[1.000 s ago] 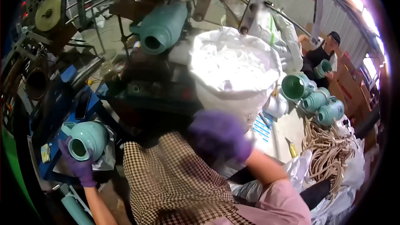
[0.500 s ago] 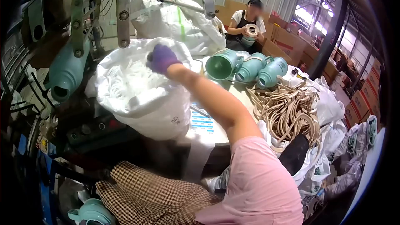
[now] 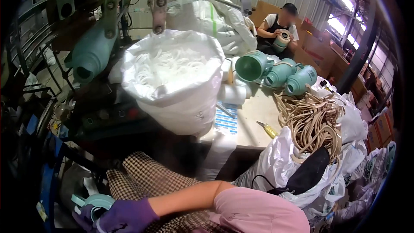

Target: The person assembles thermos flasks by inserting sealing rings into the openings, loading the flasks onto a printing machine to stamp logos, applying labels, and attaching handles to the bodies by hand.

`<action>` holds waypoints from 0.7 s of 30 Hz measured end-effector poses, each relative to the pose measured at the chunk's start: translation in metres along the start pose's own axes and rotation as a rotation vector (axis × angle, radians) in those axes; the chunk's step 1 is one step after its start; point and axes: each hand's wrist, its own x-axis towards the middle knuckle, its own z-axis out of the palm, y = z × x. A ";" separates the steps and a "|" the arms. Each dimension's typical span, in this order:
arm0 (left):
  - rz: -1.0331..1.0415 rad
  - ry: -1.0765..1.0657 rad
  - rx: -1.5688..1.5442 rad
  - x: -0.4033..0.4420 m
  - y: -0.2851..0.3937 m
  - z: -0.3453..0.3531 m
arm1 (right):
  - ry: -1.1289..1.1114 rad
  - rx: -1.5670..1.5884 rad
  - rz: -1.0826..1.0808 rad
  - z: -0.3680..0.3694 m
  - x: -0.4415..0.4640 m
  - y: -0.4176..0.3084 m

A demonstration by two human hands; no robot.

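- My left hand [image 3: 85,216], in a purple glove, is low at the near left, its bent fingers against the rim side of a teal jug [image 3: 100,199]; a small white bit shows by them. How firmly they press I cannot tell.
- That jug sits at the lower left, its mouth tipped towards me, its handle out to the left, between my two hands.
- By the jug's mouth, I have a curved white strip [image 3: 99,225] under the bent fingers of my right hand [image 3: 129,215], also gloved. The fingers are nearly closed on it; their tips are hidden below.
- My right forearm crosses over the checked cloth [image 3: 151,172] on my lap.
- Beyond, a white sack [image 3: 181,112] stands open, heaped with white rings [image 3: 168,67].
- Right of it a blue-and-white label sheet [image 3: 226,120] lies near a yellow-handled tool [image 3: 269,130].
- Behind the tool, three teal vessels [image 3: 279,74] lie together; past them a co-worker [image 3: 271,25] holds another.
- Farthest right, tan loops [image 3: 312,123] lie piled on white bags.
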 end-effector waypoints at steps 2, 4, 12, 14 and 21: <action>-0.465 0.210 -1.179 -0.011 0.019 0.011 | 0.078 -0.097 0.005 -0.011 0.007 -0.029; -0.513 0.317 -1.597 -0.002 0.011 -0.029 | 0.111 -0.158 0.109 -0.015 0.009 -0.052; -0.336 0.286 -1.671 0.017 0.013 -0.042 | 0.144 -0.377 0.333 -0.007 0.004 -0.057; -0.298 0.283 -1.713 0.018 0.018 -0.045 | 0.049 -0.503 0.354 -0.006 -0.002 -0.052; -0.242 0.314 -0.993 0.041 0.041 -0.063 | -0.358 -0.460 0.478 -0.045 -0.020 -0.076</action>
